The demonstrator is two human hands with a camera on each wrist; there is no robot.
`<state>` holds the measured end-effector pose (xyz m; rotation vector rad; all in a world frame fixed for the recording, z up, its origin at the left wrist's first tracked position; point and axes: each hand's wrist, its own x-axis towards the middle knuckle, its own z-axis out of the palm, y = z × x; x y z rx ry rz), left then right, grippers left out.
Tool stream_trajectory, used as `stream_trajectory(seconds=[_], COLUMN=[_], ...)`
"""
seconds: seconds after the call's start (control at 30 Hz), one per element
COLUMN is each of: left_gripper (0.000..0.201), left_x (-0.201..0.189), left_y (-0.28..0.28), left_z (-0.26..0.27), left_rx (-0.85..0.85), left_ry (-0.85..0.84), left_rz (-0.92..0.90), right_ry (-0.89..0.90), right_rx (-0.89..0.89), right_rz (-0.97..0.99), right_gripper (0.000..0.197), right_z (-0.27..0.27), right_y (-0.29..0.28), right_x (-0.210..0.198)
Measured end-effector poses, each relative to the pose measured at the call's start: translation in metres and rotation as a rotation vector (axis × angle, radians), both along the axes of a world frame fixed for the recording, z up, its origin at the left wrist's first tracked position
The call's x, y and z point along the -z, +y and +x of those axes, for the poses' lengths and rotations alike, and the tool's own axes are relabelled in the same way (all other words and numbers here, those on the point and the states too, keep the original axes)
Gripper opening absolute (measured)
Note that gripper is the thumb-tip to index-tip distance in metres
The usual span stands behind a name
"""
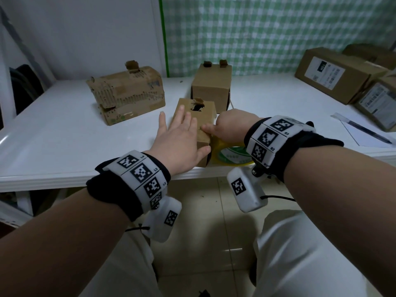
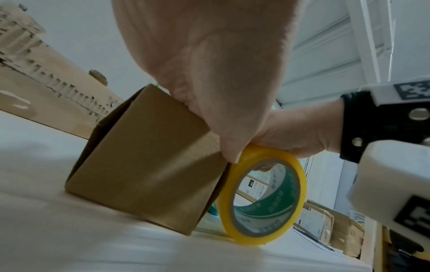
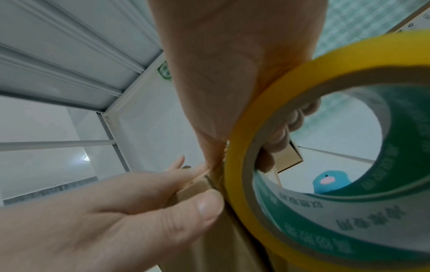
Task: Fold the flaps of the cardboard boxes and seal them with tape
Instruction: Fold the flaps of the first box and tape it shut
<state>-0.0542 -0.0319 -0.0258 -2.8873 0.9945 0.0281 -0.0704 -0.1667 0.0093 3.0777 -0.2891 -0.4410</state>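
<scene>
A small brown cardboard box (image 1: 203,116) lies near the front edge of the white table (image 1: 64,146), with a torn hole in its top. My left hand (image 1: 180,138) rests flat on the box top, fingers straight, with its thumb against the near end face. My right hand (image 1: 227,127) grips a yellow tape roll (image 1: 231,155) standing against the box's right side, with a fingertip touching the top edge. In the left wrist view the tape roll (image 2: 267,152) leans on the box (image 2: 144,165). Through the tape roll (image 3: 349,57) the right wrist view shows my fingers (image 3: 291,125) inside the core.
A worn, torn box (image 1: 128,93) sits at the back left and a taller box (image 1: 211,86) right behind the small one. Labelled boxes (image 1: 334,73) are stacked at the far right, with a pen (image 1: 368,131) on a sheet in front. A blue object (image 3: 330,182) lies beyond the roll.
</scene>
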Motion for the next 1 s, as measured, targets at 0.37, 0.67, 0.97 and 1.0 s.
stream_trajectory(seconds=[0.37, 0.67, 0.97, 1.0], left_gripper=[0.074, 0.092, 0.115, 0.115], left_x=[0.001, -0.002, -0.005, -0.005], left_y=[0.005, 0.009, 0.017, 0.02], left_z=[0.003, 0.003, 0.011, 0.013], left_rx=[0.026, -0.116, -0.1, -0.077], left_ry=[0.08, 0.121, 0.279, 0.297], left_rz=[-0.043, -0.041, -0.118, -0.123], right_ry=[-0.018, -0.085, -0.044, -0.058], right_rx=[0.016, -0.009, 0.089, 0.079], right_rz=[0.02, 0.143, 0.124, 0.142], right_gripper=[0.056, 0.048, 0.06, 0.06], right_z=[0.008, -0.001, -0.01, -0.012], right_y=[-0.006, -0.01, 0.003, 0.004], right_x=[0.011, 0.014, 0.006, 0.005])
